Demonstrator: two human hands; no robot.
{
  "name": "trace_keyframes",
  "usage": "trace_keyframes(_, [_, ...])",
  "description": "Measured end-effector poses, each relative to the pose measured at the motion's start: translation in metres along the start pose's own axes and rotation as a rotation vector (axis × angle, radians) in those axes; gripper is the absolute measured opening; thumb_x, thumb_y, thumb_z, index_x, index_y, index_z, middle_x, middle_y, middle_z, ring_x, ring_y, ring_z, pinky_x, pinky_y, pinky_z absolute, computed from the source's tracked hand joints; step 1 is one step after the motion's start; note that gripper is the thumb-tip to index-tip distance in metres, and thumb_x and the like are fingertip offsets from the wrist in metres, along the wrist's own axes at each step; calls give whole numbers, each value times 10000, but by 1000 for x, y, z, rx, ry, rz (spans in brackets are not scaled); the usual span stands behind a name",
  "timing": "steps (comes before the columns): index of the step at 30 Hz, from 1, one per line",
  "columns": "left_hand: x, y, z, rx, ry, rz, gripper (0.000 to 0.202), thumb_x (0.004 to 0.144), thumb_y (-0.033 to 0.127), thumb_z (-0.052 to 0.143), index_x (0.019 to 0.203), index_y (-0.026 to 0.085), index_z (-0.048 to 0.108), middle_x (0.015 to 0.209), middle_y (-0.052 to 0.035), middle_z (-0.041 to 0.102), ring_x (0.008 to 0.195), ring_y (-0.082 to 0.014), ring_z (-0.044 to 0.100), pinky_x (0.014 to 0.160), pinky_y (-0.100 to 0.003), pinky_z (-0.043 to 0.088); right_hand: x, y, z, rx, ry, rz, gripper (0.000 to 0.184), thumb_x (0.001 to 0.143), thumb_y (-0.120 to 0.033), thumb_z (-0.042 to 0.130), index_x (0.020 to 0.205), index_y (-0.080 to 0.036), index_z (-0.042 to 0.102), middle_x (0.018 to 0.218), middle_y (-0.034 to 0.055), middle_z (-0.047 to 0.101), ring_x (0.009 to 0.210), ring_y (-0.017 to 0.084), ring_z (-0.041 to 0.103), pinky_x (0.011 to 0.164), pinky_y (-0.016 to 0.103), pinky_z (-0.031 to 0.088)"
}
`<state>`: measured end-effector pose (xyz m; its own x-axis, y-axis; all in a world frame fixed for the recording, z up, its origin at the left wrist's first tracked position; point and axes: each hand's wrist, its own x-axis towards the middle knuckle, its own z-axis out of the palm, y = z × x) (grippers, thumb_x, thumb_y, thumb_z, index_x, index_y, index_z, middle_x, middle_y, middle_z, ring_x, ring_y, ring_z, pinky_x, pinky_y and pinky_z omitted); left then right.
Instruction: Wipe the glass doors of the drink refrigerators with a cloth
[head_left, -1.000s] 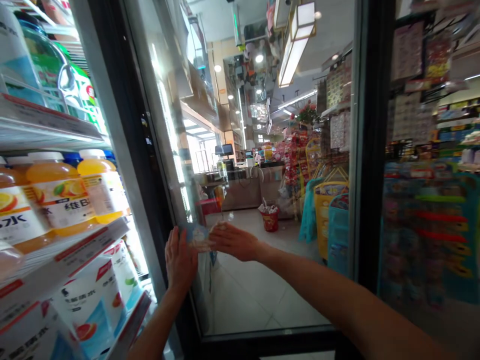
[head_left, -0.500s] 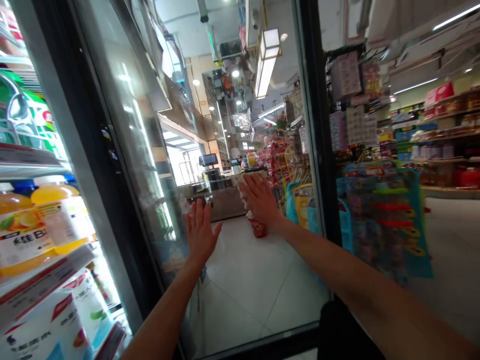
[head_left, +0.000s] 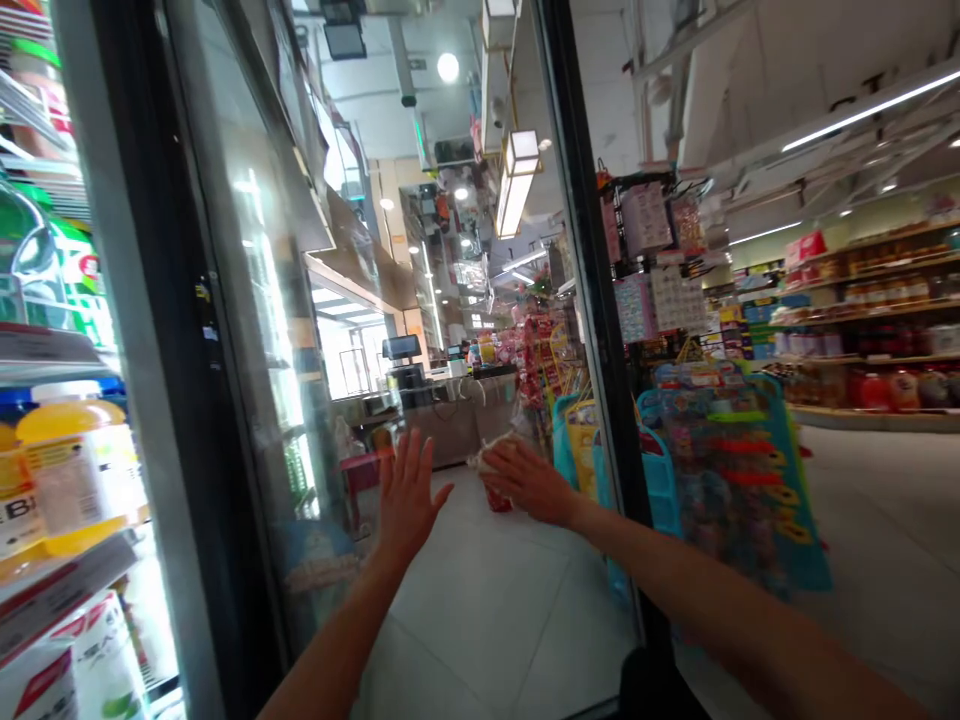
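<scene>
A glass door (head_left: pixel 457 620) in a black frame stands open before me beside a lit drinks fridge. My left hand (head_left: pixel 405 500) lies flat against the pane, fingers spread, with nothing in it. To its right, my right hand (head_left: pixel 536 482) presses a pale, crumpled cloth (head_left: pixel 486 456) on the glass, its fingers stretched over it. Most of the cloth is hidden under the palm. A red object (head_left: pixel 498 500) shows just below that hand; I cannot tell what it is.
On the left, fridge shelves hold orange drink bottles (head_left: pixel 75 465) and white cartons (head_left: pixel 105 650). The black door frame (head_left: pixel 600 340) rises to my right. Beyond it are a rack of blue-edged toy packs (head_left: pixel 735 470) and stocked shelves (head_left: pixel 885 300). A checkout counter (head_left: pixel 457 425) shows through the glass.
My right hand and the cloth have moved down the pane. My left hand stays flat on the glass. The view has turned a little right and tilted up.
</scene>
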<state>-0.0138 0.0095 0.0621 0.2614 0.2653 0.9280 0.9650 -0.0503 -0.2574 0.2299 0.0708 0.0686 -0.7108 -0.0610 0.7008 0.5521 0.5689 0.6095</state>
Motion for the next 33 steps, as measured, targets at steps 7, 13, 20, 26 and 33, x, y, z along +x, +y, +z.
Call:
trace_keyframes(7, [4, 5, 2, 35, 24, 15, 603, 875, 416, 439, 1383, 103, 350, 1465, -165, 319, 1397, -281, 199, 1106, -500, 210, 12, 55, -19, -122, 228, 821, 570, 852, -157, 390, 1413, -92, 320, 1507, 156, 250, 1419, 286, 132, 1120, 521, 231])
trace_keyframes(13, [17, 3, -2, 26, 2, -54, 630, 854, 422, 479, 1378, 95, 358, 1475, -167, 293, 1389, -308, 215, 1103, -529, 195, 25, 16, -2, -29, 63, 164, 620, 822, -132, 440, 1418, -254, 320, 1496, 51, 315, 1403, 206, 213, 1133, 451, 243])
trace_keyframes(20, [31, -4, -13, 8, -26, -91, 630, 836, 415, 517, 1370, 111, 380, 1480, -153, 292, 1394, -299, 204, 1122, -509, 166, 48, 56, -16, -125, 335, 807, 572, 845, -164, 389, 1409, -91, 328, 1493, 177, 274, 1410, 306, 155, 1099, 560, 236])
trace_keyframes(26, [61, -20, -28, 5, -78, -221, 715, 817, 433, 543, 1406, 107, 305, 1508, -164, 216, 1403, -315, 164, 1109, -547, 172, 59, 48, -15, -14, 72, 148, 575, 841, -159, 419, 1402, -262, 348, 1479, 27, 350, 1394, 201, 237, 1141, 464, 227])
trace_keyframes(33, [61, -20, -27, 0, -112, -225, 728, 831, 449, 512, 1419, 94, 270, 1511, -180, 195, 1408, -323, 133, 1095, -560, 196, 68, 77, -26, -96, 268, 709, 593, 836, -177, 388, 1420, -123, 303, 1495, 139, 289, 1409, 271, 177, 1119, 518, 225])
